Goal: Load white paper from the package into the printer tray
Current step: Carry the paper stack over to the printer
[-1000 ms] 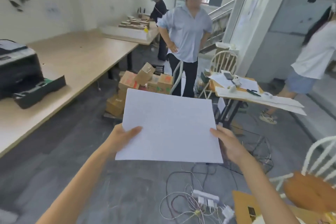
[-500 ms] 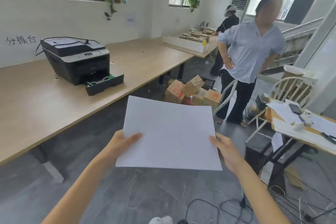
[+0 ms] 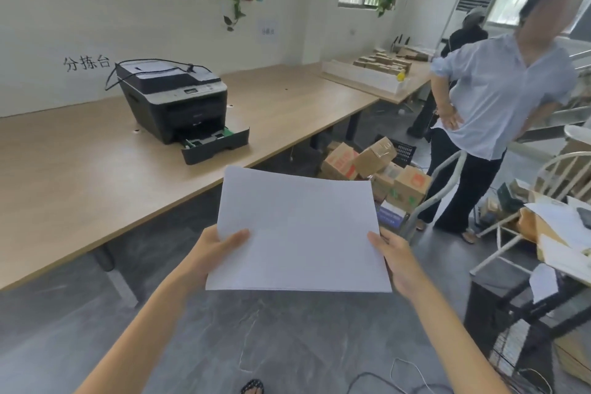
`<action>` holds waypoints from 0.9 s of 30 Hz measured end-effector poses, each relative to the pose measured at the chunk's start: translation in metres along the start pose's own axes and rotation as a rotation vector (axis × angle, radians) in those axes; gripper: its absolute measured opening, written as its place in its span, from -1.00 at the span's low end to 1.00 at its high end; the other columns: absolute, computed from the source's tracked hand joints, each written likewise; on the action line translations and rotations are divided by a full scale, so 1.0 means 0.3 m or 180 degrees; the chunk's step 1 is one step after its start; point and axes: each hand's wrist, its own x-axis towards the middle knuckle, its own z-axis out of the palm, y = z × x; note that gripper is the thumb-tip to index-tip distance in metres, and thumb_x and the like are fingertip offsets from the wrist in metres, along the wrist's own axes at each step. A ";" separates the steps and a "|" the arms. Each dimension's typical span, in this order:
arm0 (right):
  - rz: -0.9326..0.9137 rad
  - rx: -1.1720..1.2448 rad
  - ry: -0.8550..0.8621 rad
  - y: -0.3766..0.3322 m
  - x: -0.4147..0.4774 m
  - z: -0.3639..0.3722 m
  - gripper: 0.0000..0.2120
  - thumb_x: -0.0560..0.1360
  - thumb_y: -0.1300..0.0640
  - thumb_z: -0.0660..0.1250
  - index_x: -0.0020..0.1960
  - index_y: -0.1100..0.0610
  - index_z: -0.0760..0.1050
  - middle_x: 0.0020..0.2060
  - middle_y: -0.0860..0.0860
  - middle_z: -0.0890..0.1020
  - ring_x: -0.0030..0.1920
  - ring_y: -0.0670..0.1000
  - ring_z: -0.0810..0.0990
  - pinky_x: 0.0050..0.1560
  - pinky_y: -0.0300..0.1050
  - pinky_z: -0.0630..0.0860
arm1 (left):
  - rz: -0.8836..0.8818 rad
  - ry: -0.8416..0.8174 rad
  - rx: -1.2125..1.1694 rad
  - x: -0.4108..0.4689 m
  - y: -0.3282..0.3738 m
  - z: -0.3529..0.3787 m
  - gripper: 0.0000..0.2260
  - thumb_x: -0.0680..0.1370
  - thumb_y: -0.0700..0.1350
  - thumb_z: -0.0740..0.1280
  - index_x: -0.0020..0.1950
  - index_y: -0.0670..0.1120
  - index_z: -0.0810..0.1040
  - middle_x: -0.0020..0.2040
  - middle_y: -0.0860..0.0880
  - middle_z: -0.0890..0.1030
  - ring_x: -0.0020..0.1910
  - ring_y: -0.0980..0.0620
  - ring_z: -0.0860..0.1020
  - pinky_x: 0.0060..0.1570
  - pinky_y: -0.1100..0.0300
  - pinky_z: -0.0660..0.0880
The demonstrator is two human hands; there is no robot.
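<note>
the view is swinging left compared with the earlier frames: the printer, at the left edge a second ago, is now sitting well inside the frame, and its open tray is showing green guides. the stack of white paper is being held flat in front of the body over the grey floor, well apart from the tray. the left hand is gripping the stack's near left edge, thumb on top; the right hand is clasping the right edge. the long wooden table is carrying the printer, and its front edge is lying between paper and tray. cardboard boxes are piled on the floor beyond, beside a standing person in a light blue shirt.
</note>
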 end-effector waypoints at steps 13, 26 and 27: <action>0.0122 -0.0067 -0.0637 -0.140 0.644 0.459 -0.79 0.56 0.05 0.28 0.14 0.11 0.54 0.01 0.05 0.72 -0.02 0.13 0.71 -0.17 -0.04 0.64 | -0.0007 0.0778 -0.0019 0.437 0.104 -0.438 -0.89 0.46 0.01 0.45 -0.07 0.02 0.65 -0.15 0.06 0.75 -0.25 0.08 0.72 -0.38 0.30 0.59; -0.0077 -0.0178 -0.1286 -0.203 0.951 0.798 -0.67 0.42 -0.09 0.33 0.10 0.06 0.56 0.02 0.01 0.71 0.01 0.09 0.70 -0.11 -0.07 0.66 | 0.0213 0.1272 -0.0297 0.551 0.160 -0.727 -0.68 0.21 0.22 0.56 -0.10 0.14 0.72 -0.15 0.07 0.75 -0.18 0.04 0.72 -0.32 0.27 0.62; -0.0091 -0.0152 -0.1336 -0.206 0.970 0.819 -0.66 0.41 -0.10 0.33 0.10 0.06 0.57 0.03 0.01 0.71 0.01 0.08 0.70 -0.11 -0.08 0.66 | 0.0223 0.1356 -0.0324 0.562 0.166 -0.739 -0.74 0.24 0.18 0.56 -0.13 0.14 0.72 -0.17 0.07 0.75 -0.20 0.04 0.72 -0.34 0.27 0.62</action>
